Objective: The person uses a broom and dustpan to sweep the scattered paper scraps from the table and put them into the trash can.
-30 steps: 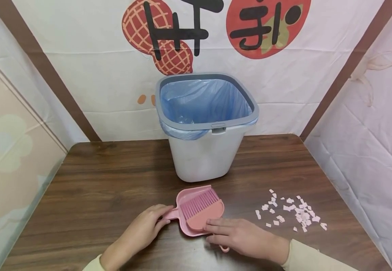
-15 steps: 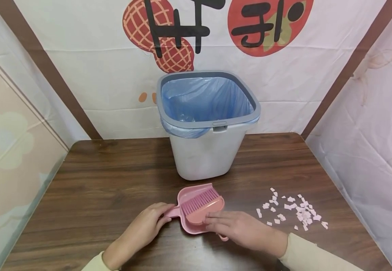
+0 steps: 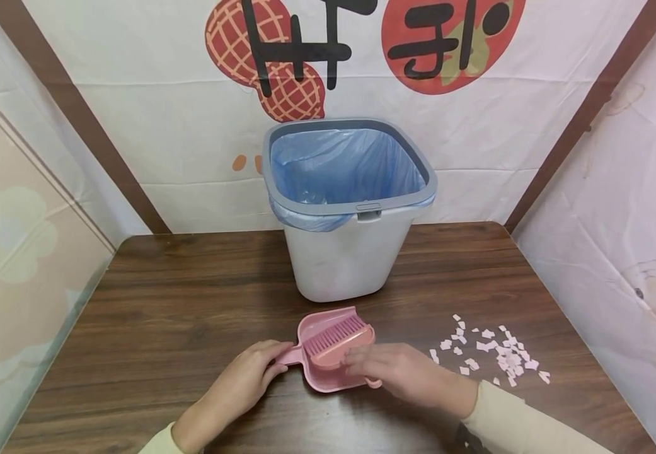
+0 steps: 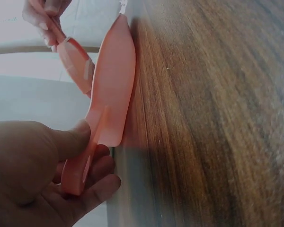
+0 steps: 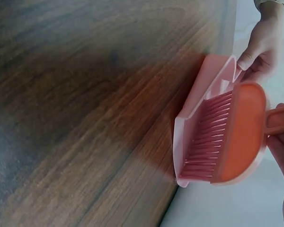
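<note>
On the table lies a pink dustpan (image 3: 328,381), its handle pointing left. My left hand (image 3: 248,376) pinches that handle between thumb and fingers, as the left wrist view shows close up. An orange-pink hand brush (image 5: 246,137) with pink bristles is over the pan, bristles reaching into it. My right hand (image 3: 404,376) holds the brush by its handle, with the brush head tilted up from the pan in the right wrist view. Small white paper scraps (image 3: 510,360) are scattered on the table to the right of my right hand, apart from both tools.
Behind the dustpan stands a light grey trash bin (image 3: 341,258) with a darker rim and a blue liner bag (image 3: 350,164). The brown wooden table (image 3: 191,296) meets printed cloth walls at the back and sides.
The brush in my right hand has lifted and tilted slightly over the dustpan. My left hand and the dustpan stay nearly in place, and the paper scraps lie as before.
</note>
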`<state>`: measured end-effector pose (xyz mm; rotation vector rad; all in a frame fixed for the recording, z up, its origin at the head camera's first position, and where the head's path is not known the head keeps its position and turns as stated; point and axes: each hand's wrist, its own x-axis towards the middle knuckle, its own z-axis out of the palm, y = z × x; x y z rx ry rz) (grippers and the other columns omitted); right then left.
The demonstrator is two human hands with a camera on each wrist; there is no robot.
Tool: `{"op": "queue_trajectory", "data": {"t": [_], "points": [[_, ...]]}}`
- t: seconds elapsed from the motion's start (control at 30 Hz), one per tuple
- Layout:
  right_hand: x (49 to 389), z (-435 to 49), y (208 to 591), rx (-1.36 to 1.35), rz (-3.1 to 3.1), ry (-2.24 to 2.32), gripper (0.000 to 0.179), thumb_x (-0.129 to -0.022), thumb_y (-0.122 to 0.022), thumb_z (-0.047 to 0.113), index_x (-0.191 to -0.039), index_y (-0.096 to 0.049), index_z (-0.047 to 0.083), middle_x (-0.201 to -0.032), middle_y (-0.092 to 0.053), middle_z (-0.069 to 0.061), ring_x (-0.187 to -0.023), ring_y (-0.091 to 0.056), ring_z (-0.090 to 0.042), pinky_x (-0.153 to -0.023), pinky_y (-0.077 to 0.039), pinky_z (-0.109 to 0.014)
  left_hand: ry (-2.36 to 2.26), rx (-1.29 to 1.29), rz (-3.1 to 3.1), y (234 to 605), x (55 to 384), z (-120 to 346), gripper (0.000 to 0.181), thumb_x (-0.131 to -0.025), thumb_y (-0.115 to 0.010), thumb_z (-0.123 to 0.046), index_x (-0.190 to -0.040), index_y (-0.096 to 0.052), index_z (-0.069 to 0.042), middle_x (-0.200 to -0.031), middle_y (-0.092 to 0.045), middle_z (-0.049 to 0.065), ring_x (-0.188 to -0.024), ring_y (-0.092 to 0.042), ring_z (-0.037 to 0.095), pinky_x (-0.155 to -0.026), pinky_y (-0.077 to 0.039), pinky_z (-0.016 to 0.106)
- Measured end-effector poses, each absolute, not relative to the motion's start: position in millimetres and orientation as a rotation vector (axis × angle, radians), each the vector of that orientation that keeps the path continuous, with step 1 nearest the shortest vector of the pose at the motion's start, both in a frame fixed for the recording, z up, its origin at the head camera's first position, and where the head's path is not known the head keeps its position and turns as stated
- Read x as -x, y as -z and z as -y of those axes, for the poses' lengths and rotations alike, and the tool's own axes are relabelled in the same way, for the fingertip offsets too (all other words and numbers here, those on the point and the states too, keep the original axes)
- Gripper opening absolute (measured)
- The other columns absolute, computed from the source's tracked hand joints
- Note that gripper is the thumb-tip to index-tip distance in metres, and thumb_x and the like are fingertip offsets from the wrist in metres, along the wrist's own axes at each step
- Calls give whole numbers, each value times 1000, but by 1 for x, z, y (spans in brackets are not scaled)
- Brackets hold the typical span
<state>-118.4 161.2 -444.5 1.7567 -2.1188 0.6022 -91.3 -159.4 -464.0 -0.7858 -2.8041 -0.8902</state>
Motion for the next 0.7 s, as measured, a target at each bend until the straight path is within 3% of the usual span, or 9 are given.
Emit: {"op": "queue_trajectory", "data": {"t": [0.1,0.27,0.33,0.53,0.7], "points": [[121,-161,443,-1724,2118,-716,32,-89,-61,-6,-118,-68,7,-126,-70,-5,-121,-64,-18,-105,-47,-27,873,784,2803,463,90,159,31,-92,-73,-7,-122,-70,-1,-113,-72,4,-107,-67,23,-94,-54,44],[126,-161,439,-1664,2065,-840,19,-108,-48,11,-116,-65,7,-116,-71,-3,-113,-67,-17,-99,-51,-26,862,795,2777,463,91,159,31,-91,-74,-6,-122,-70,-1,-112,-72,4,-106,-68,22,-93,-54,43],[127,-162,436,-1616,2045,-859,22,-109,-46,16,-113,-65,7,-112,-70,-2,-107,-68,-15,-96,-53,-25,864,806,2760,464,91,158,32,-91,-74,-5,-122,-70,0,-112,-73,4,-106,-68,22,-93,-54,43],[128,-167,426,-1477,1986,-921,20,-108,-48,14,-111,-65,4,-108,-71,-4,-94,-70,-15,-90,-54,-23,861,829,2731,464,92,157,31,-90,-74,-4,-121,-70,1,-110,-73,5,-105,-69,22,-92,-55,42],[128,-174,422,-1358,2015,-974,23,-107,-52,20,-107,-66,3,-103,-74,-8,-93,-73,-22,-91,-55,-24,851,812,2752,464,92,157,30,-91,-74,-5,-120,-71,0,-110,-73,4,-104,-68,21,-92,-54,43]]}}
